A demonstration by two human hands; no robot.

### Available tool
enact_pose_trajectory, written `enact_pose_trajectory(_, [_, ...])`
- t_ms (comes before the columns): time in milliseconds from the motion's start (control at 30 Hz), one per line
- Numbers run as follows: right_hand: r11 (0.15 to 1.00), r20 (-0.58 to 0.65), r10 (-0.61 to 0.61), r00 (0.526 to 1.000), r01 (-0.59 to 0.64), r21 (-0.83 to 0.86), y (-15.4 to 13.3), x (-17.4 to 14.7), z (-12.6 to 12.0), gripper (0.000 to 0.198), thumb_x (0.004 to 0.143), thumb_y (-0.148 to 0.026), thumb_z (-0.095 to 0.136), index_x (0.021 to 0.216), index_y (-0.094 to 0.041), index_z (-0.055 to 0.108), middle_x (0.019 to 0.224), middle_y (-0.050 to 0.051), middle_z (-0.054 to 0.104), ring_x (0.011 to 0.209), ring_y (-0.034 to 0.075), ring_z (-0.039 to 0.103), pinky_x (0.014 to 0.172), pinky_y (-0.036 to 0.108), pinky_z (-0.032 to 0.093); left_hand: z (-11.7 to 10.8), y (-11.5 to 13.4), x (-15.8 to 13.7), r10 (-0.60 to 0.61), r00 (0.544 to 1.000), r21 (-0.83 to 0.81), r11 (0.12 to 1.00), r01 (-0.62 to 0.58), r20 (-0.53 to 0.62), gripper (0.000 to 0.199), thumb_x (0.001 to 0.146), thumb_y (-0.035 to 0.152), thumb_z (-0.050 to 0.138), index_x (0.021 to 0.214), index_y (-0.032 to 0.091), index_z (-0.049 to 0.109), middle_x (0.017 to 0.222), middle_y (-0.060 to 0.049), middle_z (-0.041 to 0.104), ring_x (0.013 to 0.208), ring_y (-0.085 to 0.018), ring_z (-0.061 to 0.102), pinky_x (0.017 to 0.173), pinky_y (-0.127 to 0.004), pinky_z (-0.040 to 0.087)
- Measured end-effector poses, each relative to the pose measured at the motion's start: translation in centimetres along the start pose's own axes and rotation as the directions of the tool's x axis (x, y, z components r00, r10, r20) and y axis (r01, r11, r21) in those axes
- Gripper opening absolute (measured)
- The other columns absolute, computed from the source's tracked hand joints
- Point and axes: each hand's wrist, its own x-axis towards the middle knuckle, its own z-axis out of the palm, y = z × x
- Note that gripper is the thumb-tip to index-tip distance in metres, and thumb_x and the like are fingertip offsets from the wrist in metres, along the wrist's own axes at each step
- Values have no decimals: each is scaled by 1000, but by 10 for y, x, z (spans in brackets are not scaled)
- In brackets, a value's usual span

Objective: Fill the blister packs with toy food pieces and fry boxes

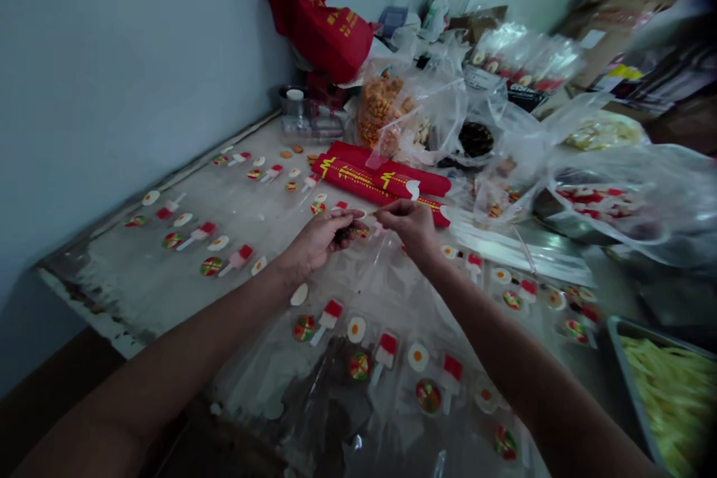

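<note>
Dark pieces point(343, 235): a small bunch under the curled fingers of the left hand point(323, 237), above the middle of the surface. From my remote view, the worn surface point(134, 269) carries clear plastic point(392, 276), and red packets point(358, 178) lie just beyond the hands. Both forearms cross over the laid-out groups; I would hold them raised so that nothing is dragged askew. Left hand: half closed, apparently grasping the dark pieces; a light grip should suit, firm enough not to drop any. Right hand point(411, 225): thumb and finger pinched close to the left fingertips; what lies between them I cannot tell. I would steady both wrists here and meet tip to tip. For placing, the front groups serve as my reference: a red-and-white piece point(386, 349), a round piece point(359, 366) and, smaller, an egg-shaped piece point(356, 329), near one another without overlapping.
</note>
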Motion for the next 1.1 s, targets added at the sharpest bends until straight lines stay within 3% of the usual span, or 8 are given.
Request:
enact_pose_trajectory(133, [890, 18, -74, 997, 74, -451, 6, 25, 3, 3, 64, -19, 76, 65, -17, 75, 58, -1, 67, 56, 13, 58, 53, 25, 36, -27, 13, 7, 11, 1000, 13, 1000, -11, 3, 26, 84, 11, 59, 104, 11, 75, 85, -7, 70, 56, -7, 54, 46, -16, 35])
enact_pose_trajectory(267, [804, 99, 1, 995, 58, -591, 15, 35, 6, 11, 70, -26, 80, 64, -19, 75, 54, -1, 65, 54, 14, 57, 53, 26, 34, -43, 18, 4, 5, 991, -106, 994, 9, 130, 30, 77, 12, 55, 100, 7, 74, 72, -4, 62, 51, -7, 48, 40, -16, 29])
enact_pose_trajectory(433, [934, 60, 40, 997, -16, -358, 10, 27, 8, 37, 63, -47, 89, 67, -17, 68, 55, 0, 63, 50, 12, 50, 50, 26, 33, -50, 20, -1, 34, 975, -232, 973, 18, 219, 28, 72, 18, 54, 89, 6, 73, 63, -2, 54, 47, -8, 44, 38, -16, 26])
enact_pose_trajectory(600, [994, 284, -67, 956, 39, 103, -19, -2, 29, 35, 77, -46, 75, 97, -18, 78, 82, 3, 74, 71, 14, 61, 65, 26, 43, -45, 24, -10, 40, 963, -243, 970, 28, 267, 21, 73, 17, 55, 81, 8, 71, 59, -2, 52, 46, -8, 42, 37, -16, 26])
enact_pose_trajectory(767, [983, 370, 49, 928, -111, 148, -41, -19, 49, 25, 70, -37, 76, 85, -18, 80, 77, 2, 73, 64, 12, 59, 60, 25, 40, -39, 25, -19, 63, 961, -269, 963, 13, 268, 16, 76, 15, 54, 79, 10, 69, 58, -1, 49, 46, -9, 44, 38, -17, 28])
enact_pose_trajectory(900, [923, 311, 183, 933, -272, 271, -37, -26, 59, 27, 60, -36, 83, 79, -18, 76, 71, 1, 70, 63, 12, 58, 58, 24, 40, -41, 16, -14, 50, 964, -358, 932, 48, 261, 13, 77, 13, 54, 80, 11, 67, 59, 0, 49, 46, -8, 44, 37, -15, 28])
enact_pose_trajectory(1000, [902, 246, 196, 949, -272, 334, -28, -25, 63, 26, 57, -35, 85, 71, -19, 71, 68, 0, 69, 59, 11, 57, 56, 24, 40, -43, 12, -9, -5, 975, -386, 918, 94, 224, 18, 79, 10, 54, 90, 11, 68, 61, 1, 51, 45, -8, 45, 36, -14, 28])
enact_pose_trajectory(1100, [939, 207, 137, 969, -194, 285, -22, -9, 58, 28, 54, -31, 85, 76, -19, 72, 65, 0, 69, 56, 11, 57, 52, 23, 40, -49, 21, -7, -19, 997, -397, 917, 45, 68, 21, 85, 9, 53, 100, 12, 68, 66, -1, 58, 47, -8, 51, 40, -15, 37])
